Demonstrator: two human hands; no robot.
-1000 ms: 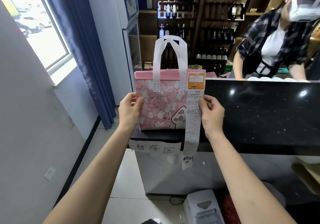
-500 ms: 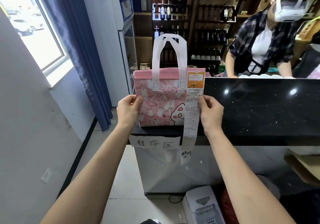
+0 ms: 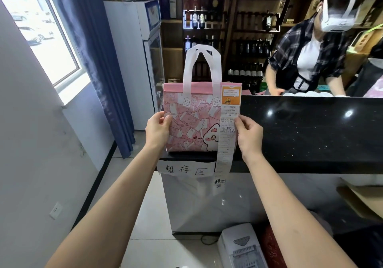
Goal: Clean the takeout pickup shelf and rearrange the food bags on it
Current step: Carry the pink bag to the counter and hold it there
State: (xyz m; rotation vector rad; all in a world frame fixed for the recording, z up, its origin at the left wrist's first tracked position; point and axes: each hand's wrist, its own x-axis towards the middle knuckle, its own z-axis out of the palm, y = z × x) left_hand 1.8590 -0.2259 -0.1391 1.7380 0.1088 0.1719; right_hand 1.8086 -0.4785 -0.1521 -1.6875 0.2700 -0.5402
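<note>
A pink food bag [image 3: 191,122] with a cat print and white handles stands upright at the left end of the black shelf [image 3: 306,135]. A long white receipt [image 3: 227,137] with an orange top hangs down its right front and over the shelf edge. My left hand [image 3: 158,129] grips the bag's left edge. My right hand [image 3: 249,136] grips the bag's right edge with the thumb on the receipt. A handwritten paper label [image 3: 185,170] is taped to the shelf's front edge below the bag.
Another person [image 3: 310,60] in a plaid shirt works behind the shelf at the right. A white fridge [image 3: 132,60] and wine racks [image 3: 246,45] stand behind. A white device [image 3: 240,247] sits on the floor below. The wall and a blue curtain [image 3: 99,66] are at the left.
Both hands keep the same hold on the bag, which stays at the shelf's left end. The view shifted slightly; the person behind the shelf leaned a little.
</note>
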